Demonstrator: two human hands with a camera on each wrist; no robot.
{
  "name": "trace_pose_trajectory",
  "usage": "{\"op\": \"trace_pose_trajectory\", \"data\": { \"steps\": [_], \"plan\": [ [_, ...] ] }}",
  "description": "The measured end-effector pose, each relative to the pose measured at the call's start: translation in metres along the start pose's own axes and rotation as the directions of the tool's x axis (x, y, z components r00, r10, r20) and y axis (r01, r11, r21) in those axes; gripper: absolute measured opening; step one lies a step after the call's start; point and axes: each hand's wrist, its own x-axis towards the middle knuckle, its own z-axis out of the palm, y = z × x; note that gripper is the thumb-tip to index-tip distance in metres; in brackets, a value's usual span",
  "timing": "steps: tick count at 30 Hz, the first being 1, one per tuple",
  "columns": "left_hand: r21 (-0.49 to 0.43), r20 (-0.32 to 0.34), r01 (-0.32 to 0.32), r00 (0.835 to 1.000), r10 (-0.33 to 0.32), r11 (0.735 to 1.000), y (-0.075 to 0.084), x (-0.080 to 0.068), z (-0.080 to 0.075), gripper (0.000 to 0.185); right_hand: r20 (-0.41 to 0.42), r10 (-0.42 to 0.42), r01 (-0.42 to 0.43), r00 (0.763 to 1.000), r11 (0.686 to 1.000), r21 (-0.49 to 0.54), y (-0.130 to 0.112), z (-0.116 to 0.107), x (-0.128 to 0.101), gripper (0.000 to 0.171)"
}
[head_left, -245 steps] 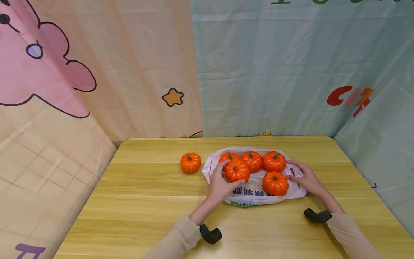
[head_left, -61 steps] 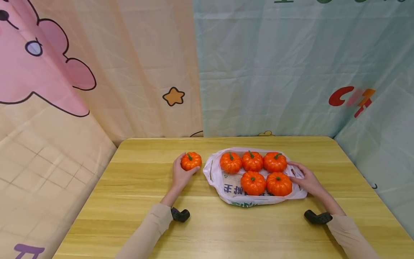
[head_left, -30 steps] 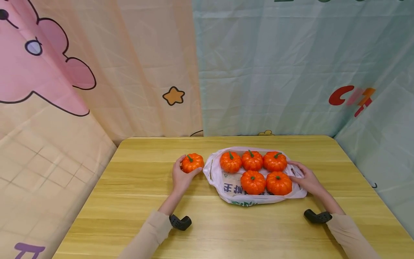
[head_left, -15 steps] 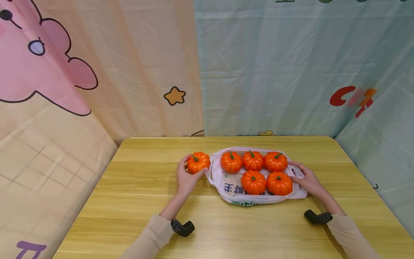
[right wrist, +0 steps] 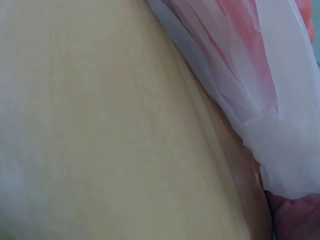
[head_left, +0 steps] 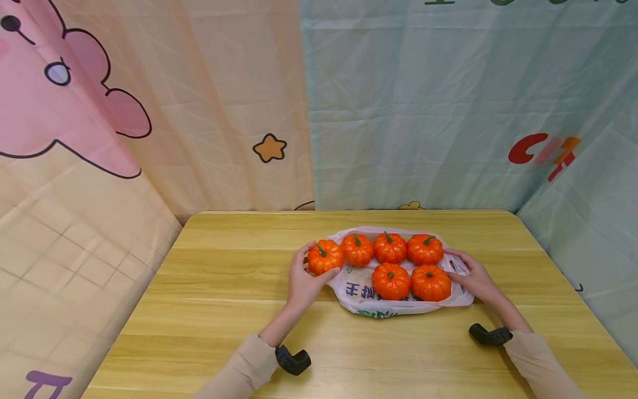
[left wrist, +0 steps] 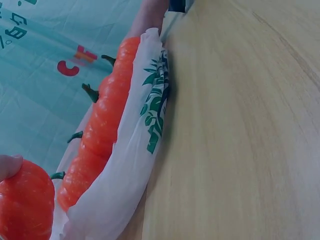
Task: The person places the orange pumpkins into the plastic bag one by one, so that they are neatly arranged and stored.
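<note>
My left hand [head_left: 306, 285] grips a small orange pumpkin [head_left: 325, 257] with a green stem, thumb in front and fingers behind. That pumpkin overlaps the left end of a white plastic bag [head_left: 344, 296], which lies spread open with dark lettering inside. Several more pumpkins sit in the bag: a back row with a middle pumpkin [head_left: 390, 247], and a front pair including a right-hand pumpkin [head_left: 431, 282]. At the bag's right end, my right hand [head_left: 476, 277] holds its edge between thumb and fingers. In the left wrist view the gripped pumpkin [left wrist: 26, 202] is beside the bag [left wrist: 120, 175].
The bag lies on a wooden table [head_left: 389, 354] toward its back edge. A printed curtain [head_left: 399, 111] hangs behind the table and along both sides. Each wrist wears a black device, such as the left wrist device [head_left: 293, 361].
Earlier my left hand held another pumpkin over the bag; that one now sits in the front row. The left hand then gripped the table pumpkin and moved it right. The right hand stays put.
</note>
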Motion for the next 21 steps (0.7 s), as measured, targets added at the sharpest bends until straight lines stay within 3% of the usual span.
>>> {"op": "trace_pose_trajectory", "data": {
  "steps": [13, 21],
  "plan": [
    [0.043, 0.115, -0.047, 0.993, 0.042, 0.998, -0.001, -0.019, 0.023, 0.076, 0.007, 0.029, -0.029, 1.0, 1.0, -0.01, -0.002, -0.001, 0.0, 0.055],
    [0.077, 0.152, -0.039, 0.988, 0.027, 0.996, -0.003, -0.024, 0.03, 0.076, 0.006, 0.034, -0.034, 0.999, 0.999, 0.003, -0.001, -0.001, 0.0, 0.055]
  ]
}}
